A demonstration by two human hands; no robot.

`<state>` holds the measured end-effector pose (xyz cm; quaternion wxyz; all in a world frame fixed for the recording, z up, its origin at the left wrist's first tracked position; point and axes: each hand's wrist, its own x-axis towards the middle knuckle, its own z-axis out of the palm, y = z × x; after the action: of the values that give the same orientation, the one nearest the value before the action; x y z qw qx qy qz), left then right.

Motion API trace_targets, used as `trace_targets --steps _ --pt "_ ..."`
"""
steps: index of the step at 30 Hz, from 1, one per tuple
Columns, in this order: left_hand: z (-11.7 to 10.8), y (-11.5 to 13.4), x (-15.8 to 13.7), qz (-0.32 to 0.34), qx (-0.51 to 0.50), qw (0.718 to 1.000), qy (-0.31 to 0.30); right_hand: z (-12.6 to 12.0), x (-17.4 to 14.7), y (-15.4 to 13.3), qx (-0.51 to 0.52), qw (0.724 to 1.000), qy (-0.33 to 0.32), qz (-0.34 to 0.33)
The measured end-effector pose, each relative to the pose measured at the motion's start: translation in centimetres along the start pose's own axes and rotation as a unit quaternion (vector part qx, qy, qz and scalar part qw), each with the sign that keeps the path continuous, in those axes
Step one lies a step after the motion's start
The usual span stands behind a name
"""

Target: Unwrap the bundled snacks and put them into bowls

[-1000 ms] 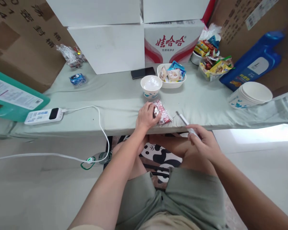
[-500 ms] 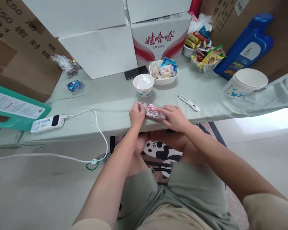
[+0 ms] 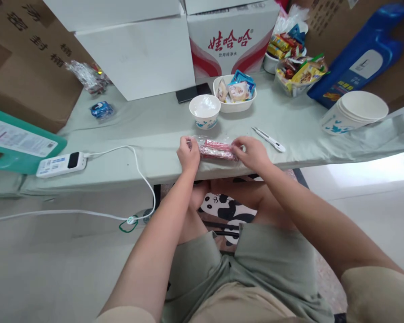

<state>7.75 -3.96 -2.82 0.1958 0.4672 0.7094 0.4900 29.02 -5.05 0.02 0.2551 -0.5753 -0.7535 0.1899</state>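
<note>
the left hand (image 3: 188, 154) was closed on the crinkled left end of a red packet in clear film (image 3: 217, 149), and the right hand (image 3: 252, 152) pinched its right end. the packet lay lengthwise between them at the centre of the frame, just in from the near edge of the cloth-covered table (image 3: 148, 166); held by both ends, it probably could not slide or bunch up.

to the left, a white device (image 3: 59, 165) sat near that edge, its cable (image 3: 139, 168) drooping over and away from the hands. right of centre, a slim white cutter (image 3: 269, 140) lay flat, handle end toward the person, seemingly put there to leave both hands free while being easy to reach.

beyond the packet stood an upright paper bowl (image 3: 205, 119), its mouth open, and at the right of the frame more paper bowls (image 3: 340, 121) were nested, likely to save room. farther back, an oblong tray (image 3: 237, 107) kept wrapped snacks (image 3: 239, 91) together, and white boxes (image 3: 155, 58) closed off the top.
</note>
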Motion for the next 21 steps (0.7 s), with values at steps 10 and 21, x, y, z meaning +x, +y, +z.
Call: trace_targets --steps 10,21 --pt "0.4 -1.0 0.1 -0.013 -0.071 0.997 0.009 -3.0 -0.5 4.9 0.087 0.963 0.187 0.171" --pt "0.1 -1.6 0.2 0.063 -0.071 0.995 0.009 -1.7 3.9 -0.5 -0.193 0.979 -0.010 -0.060"
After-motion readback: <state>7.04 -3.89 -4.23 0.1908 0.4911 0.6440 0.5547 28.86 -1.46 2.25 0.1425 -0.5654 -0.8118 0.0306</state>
